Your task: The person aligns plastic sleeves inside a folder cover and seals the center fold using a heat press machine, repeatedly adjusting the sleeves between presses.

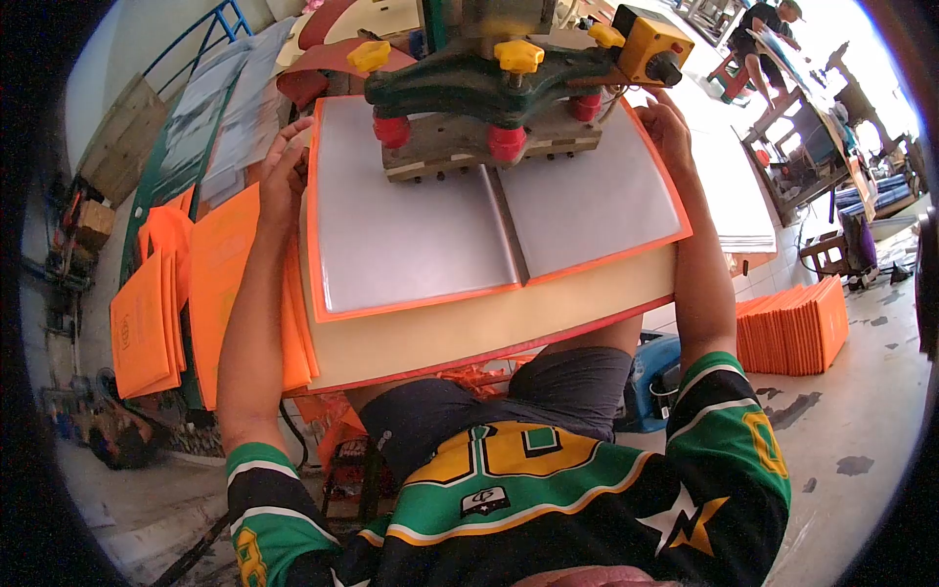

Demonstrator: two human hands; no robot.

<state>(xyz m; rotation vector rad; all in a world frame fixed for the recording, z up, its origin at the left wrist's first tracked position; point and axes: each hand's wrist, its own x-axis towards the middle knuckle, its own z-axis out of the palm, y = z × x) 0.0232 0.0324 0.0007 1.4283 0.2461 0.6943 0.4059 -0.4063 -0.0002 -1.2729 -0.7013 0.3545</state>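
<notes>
An orange folder (411,307) lies spread open on a cream board with a red edge (489,344), its inner sides covered by clear grey plastic sheets (421,220). My left hand (285,174) is at the folder's upper left edge, fingers bent around it. At the upper right edge, my right hand (667,129) grips with curled fingers, partly hidden. Over the folder's top middle stands a dark green press head (460,83) with yellow knobs and red cushions. Its metal bar (489,157) hides part of the folder; whether they touch I cannot tell.
Orange folders (147,328) pile up at my left beside the board. A neat stack of orange folders (794,328) stands low on the right. White sheets (738,210) lie beyond my right arm. A yellow control box (653,49) juts from the press. Another person (768,44) sits far right.
</notes>
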